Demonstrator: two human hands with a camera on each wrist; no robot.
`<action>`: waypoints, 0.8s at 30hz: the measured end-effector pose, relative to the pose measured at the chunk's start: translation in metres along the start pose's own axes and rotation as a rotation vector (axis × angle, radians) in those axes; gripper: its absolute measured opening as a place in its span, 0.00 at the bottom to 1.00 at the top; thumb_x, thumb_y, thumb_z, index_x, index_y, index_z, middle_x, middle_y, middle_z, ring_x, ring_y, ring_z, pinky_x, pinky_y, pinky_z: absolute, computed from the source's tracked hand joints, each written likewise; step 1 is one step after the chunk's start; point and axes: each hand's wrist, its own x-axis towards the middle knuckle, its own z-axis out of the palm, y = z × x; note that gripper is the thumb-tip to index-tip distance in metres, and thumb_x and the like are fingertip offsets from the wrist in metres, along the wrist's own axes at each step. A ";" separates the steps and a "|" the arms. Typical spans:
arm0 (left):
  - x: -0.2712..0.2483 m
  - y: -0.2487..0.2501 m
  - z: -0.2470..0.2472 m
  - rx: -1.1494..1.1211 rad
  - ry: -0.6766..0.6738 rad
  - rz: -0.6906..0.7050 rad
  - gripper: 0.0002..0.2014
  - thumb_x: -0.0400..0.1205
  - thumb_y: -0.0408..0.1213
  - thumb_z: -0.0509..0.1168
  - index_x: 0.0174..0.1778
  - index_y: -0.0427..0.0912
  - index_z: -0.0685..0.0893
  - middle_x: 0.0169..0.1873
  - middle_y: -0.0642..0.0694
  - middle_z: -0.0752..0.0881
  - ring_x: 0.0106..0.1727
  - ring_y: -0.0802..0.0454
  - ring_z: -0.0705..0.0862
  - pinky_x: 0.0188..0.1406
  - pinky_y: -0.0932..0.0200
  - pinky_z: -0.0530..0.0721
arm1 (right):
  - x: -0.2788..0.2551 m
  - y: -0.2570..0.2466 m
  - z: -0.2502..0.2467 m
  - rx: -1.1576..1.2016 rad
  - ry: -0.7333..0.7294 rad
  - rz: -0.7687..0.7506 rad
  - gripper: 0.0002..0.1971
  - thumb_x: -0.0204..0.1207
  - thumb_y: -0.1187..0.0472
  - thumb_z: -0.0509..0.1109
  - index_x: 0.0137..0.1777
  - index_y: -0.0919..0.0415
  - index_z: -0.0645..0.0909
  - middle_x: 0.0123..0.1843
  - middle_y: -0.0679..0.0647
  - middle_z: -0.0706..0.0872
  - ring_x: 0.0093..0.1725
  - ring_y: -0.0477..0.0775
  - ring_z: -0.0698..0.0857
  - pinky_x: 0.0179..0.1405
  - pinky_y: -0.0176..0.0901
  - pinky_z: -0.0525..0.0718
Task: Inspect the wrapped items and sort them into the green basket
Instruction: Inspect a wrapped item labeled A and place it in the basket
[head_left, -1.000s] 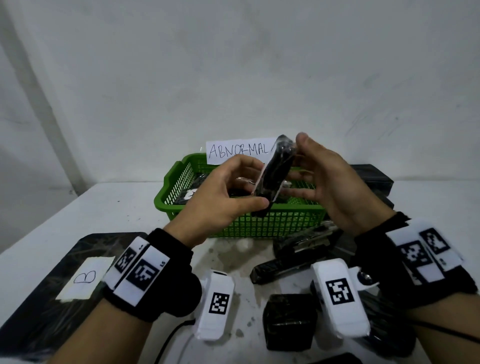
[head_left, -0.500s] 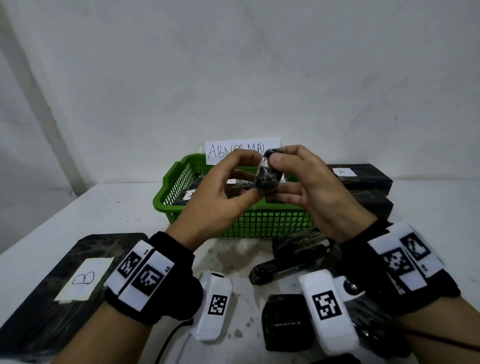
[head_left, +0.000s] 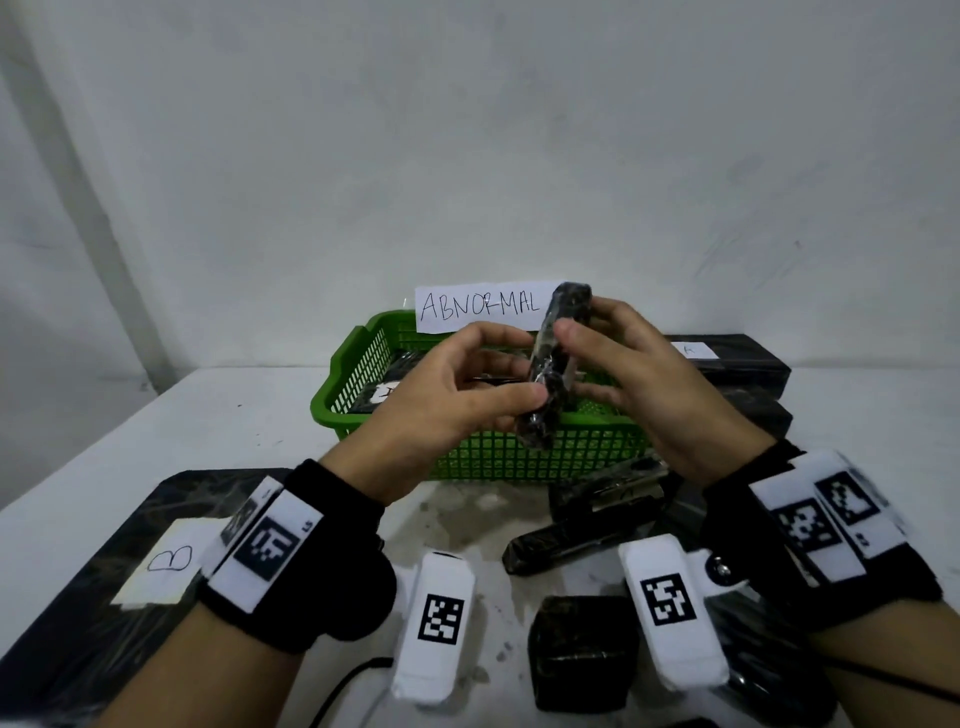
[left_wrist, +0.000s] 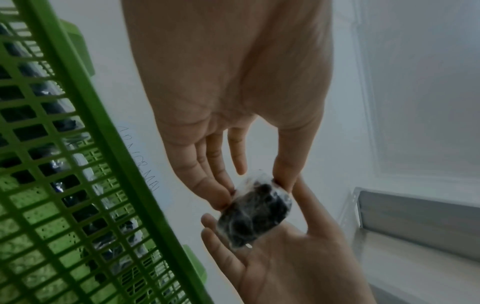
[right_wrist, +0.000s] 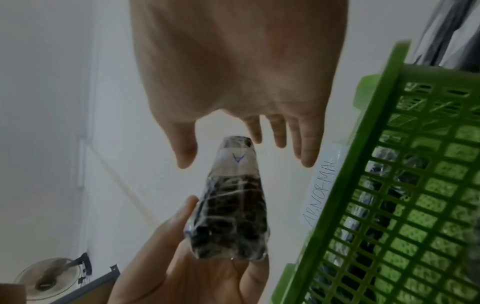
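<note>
Both hands are raised together over the near wall of the green basket, the better to turn a film-wrapped dark item toward the eyes. The left hand pinches its lower end between thumb and fingers. The right hand steadies the upper part; whether its fingers truly clamp it is unclear, since the right wrist view shows them spread. A small paper label faces that hand. More wrapped items wait on the desk beneath the wrists.
</note>
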 end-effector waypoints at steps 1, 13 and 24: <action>-0.001 0.000 0.001 0.039 -0.003 0.011 0.24 0.72 0.34 0.76 0.65 0.42 0.81 0.61 0.36 0.87 0.50 0.48 0.87 0.54 0.55 0.87 | 0.001 0.002 0.000 0.012 0.010 0.018 0.37 0.64 0.44 0.84 0.72 0.53 0.78 0.66 0.50 0.88 0.63 0.50 0.90 0.67 0.63 0.86; 0.001 -0.007 0.001 0.284 0.009 0.041 0.21 0.74 0.31 0.78 0.60 0.48 0.82 0.52 0.45 0.89 0.46 0.52 0.87 0.55 0.52 0.88 | -0.006 -0.005 -0.004 -0.043 -0.045 -0.033 0.25 0.69 0.52 0.80 0.67 0.50 0.82 0.56 0.52 0.94 0.55 0.54 0.93 0.51 0.51 0.92; 0.003 -0.005 0.000 0.355 0.073 0.292 0.25 0.73 0.20 0.76 0.58 0.51 0.81 0.51 0.57 0.86 0.49 0.65 0.86 0.48 0.66 0.86 | -0.010 -0.008 -0.007 0.142 -0.323 0.237 0.32 0.68 0.30 0.65 0.66 0.46 0.86 0.67 0.55 0.89 0.67 0.59 0.88 0.68 0.63 0.83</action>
